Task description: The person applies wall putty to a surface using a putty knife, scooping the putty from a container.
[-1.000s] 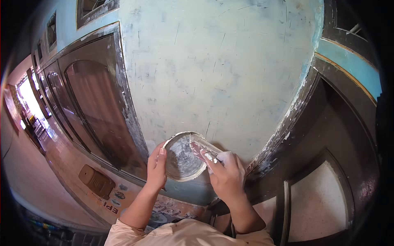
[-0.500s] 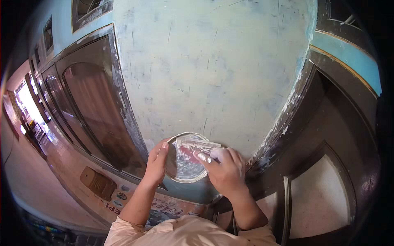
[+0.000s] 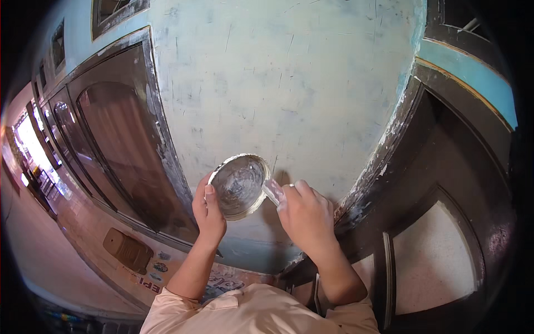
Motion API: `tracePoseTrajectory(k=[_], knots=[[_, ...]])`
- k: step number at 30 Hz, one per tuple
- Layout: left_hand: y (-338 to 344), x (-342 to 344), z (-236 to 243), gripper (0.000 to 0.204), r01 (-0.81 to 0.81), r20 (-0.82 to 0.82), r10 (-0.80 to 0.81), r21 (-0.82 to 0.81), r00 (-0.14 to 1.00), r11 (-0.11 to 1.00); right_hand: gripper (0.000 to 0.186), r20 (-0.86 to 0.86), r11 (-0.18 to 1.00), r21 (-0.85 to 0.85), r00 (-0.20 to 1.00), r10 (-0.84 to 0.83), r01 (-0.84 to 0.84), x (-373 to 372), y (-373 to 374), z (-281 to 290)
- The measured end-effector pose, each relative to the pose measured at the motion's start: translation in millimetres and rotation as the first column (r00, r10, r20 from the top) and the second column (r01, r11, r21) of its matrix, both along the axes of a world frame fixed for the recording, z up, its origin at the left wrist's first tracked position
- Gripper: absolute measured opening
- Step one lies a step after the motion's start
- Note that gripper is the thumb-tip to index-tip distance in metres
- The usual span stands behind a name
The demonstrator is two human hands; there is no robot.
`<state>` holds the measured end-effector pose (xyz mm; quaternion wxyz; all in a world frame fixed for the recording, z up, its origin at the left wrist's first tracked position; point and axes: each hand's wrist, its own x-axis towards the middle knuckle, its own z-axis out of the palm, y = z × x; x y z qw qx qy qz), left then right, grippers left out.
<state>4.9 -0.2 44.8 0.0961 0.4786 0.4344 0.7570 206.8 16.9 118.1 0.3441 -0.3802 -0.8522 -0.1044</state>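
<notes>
My left hand (image 3: 209,217) grips a round bowl (image 3: 223,186) at its left side, with the thumb over the rim. White putty is smeared over the bowl's inside and crusted along its rim. In my right hand (image 3: 306,217) is a putty spreader (image 3: 273,192), a flat reddish blade coated with white. Its end meets or lies very near the bowl's right rim; which of these I cannot tell. Most of the blade is hidden by my fingers or seen nearly edge-on. Just beyond both hands stands a pale wall (image 3: 261,100) with grey patches and thin dark scratches.
Dark wooden doors flank the wall, a left door (image 3: 119,122) with a curtained pane and a right door (image 3: 417,167). White smears mark their frames. A brown plastic stool (image 3: 128,250) and a printed sheet (image 3: 222,278) are low on the left.
Both hands have risen, and the bowl has tilted and shifted up and slightly left. The spreader has come out from over the bowl to its right rim, turned more edge-on.
</notes>
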Motion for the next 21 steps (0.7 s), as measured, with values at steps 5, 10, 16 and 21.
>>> tracePoseTrajectory(k=[5,10,16,21], knots=[[6,0,-4,0.051,-0.059,-0.037,0.062,0.088,0.997,0.994,0.02,-0.037,0.998,0.038,0.998,-0.044,0.045,-6,4,18],[4,-4,-1,0.053,-0.093,-0.064,0.1,0.105,0.993,0.99,0.021,-0.05,0.997,0.046,0.997,-0.061,0.063,-19,8,18],[7,-9,-13,0.058,-0.139,-0.054,0.15,0.16,0.987,0.977,0.03,-0.113,0.958,-0.281,0.993,0.023,-0.054,-33,19,10],[8,-12,-17,0.059,-0.14,0.103,0.121,0.215,0.987,0.966,0.019,-0.227,0.943,-0.298,0.971,0.08,-0.148,-38,31,-4]])
